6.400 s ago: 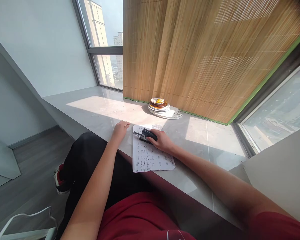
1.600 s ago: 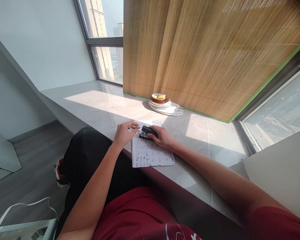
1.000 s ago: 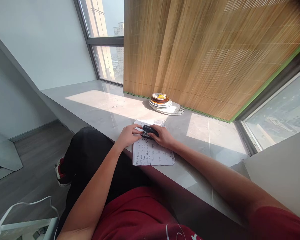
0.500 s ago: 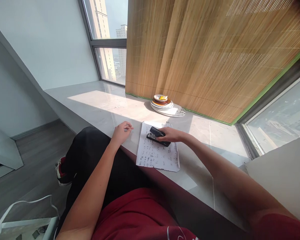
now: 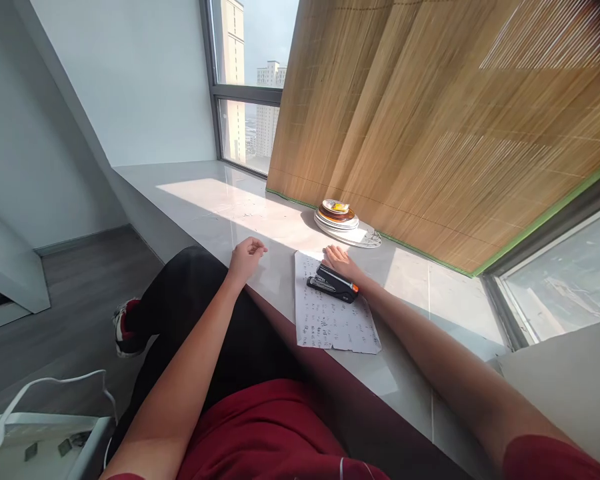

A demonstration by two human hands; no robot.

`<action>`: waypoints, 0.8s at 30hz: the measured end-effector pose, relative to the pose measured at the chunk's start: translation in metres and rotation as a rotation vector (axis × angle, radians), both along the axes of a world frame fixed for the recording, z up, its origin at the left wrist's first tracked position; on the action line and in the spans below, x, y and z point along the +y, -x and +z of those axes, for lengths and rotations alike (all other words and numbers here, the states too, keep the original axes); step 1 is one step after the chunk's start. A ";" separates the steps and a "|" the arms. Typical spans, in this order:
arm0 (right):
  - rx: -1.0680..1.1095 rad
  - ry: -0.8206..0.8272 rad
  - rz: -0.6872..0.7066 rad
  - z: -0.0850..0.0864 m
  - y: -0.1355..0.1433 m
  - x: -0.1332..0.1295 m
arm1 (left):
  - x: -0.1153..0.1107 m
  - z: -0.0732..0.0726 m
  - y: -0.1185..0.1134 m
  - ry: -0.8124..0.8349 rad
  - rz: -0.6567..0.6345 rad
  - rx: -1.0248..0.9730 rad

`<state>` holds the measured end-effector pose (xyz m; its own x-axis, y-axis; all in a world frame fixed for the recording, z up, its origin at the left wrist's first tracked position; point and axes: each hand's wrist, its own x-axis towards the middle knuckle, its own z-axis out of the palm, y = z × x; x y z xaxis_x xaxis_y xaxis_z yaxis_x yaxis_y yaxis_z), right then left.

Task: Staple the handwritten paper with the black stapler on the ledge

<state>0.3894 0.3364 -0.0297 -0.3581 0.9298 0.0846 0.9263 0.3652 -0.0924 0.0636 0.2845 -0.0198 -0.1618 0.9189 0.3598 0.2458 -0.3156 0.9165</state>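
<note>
A sheet of paper (image 5: 333, 320) covered in handwriting lies on the grey stone ledge (image 5: 260, 220). On its upper part rests a black stapler (image 5: 333, 283) with an orange end. My right hand (image 5: 340, 259) lies flat on the paper just behind the stapler, fingers spread, not gripping it. My left hand (image 5: 245, 253) rests on the ledge to the left of the paper, fingers loosely curled, holding nothing.
A stack of plates (image 5: 341, 219) stands on the ledge by the bamboo blind (image 5: 430, 127). My black-trousered leg (image 5: 190, 300) is raised against the ledge's front edge. A white box with a cable (image 5: 45, 427) sits on the floor at lower left.
My right hand has let go of the stapler, which now lies on the paper, and moved just behind it. My left hand has drawn back from the stapler to the ledge. The view shifted left.
</note>
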 end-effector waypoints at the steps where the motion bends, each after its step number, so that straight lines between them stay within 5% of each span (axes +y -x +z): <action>1: -0.011 0.029 -0.017 0.002 0.012 0.006 | 0.000 0.000 0.001 -0.007 0.009 -0.020; 8: 0.018 0.055 0.135 0.021 0.122 0.047 | 0.000 0.001 0.011 0.017 0.123 -0.123; 11: 0.054 0.075 0.200 0.020 0.146 0.053 | -0.002 0.002 0.012 0.030 0.135 -0.146; 19: 0.245 0.082 0.209 0.011 0.127 0.046 | -0.003 0.004 0.012 0.057 0.122 -0.082; 24: 0.246 0.091 0.190 0.000 0.081 0.027 | -0.010 0.005 0.005 -0.052 0.023 0.256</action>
